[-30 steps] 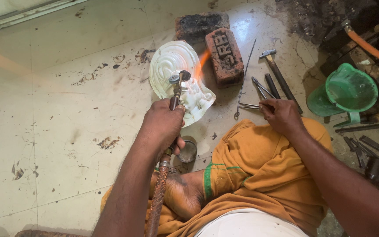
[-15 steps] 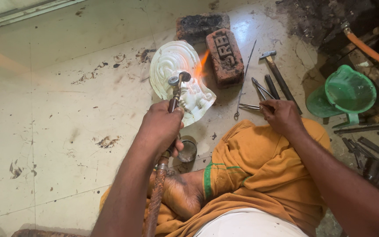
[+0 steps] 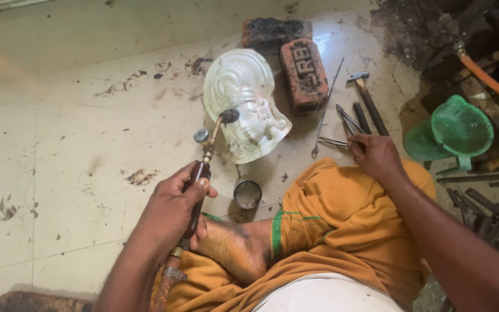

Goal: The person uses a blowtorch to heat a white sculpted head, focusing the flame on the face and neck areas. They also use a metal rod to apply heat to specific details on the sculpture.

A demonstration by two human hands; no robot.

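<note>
- Head view looks down at a pale, stained floor (image 3: pixel 76 150) where I sit cross-legged in an orange cloth (image 3: pixel 342 231).
- My left hand (image 3: pixel 171 211) is clenched around the dark handle of a gas torch (image 3: pixel 200 179), with its hose (image 3: pixel 166 283) running back toward the bottom edge of the floor.
- I see the torch tilted up and to the right, its knob beside the stem and its dark tip just over the lower part of the white mask (image 3: pixel 244 110); I see no flame at the tip.
- That mask lies face up on the floor near the middle, a carved face with a rounded headdress.
- Just below the mask, a small round tin (image 3: pixel 248 193) stands on the floor beside my knee.
- Two bricks (image 3: pixel 302 72) lie toward the far edge, one touching the upper right of the mask, the darker one behind it.
- A thin rod (image 3: pixel 326 104), tongs and a hammer (image 3: pixel 368 101) lie right of the bricks.
- My right hand (image 3: pixel 376 156) rests on the floor with its fingers closed on the metal tweezers (image 3: pixel 336 141).
- Near the right edge, a green funnel (image 3: pixel 460 130) sits among dark metal scrap (image 3: pixel 498 208).
</note>
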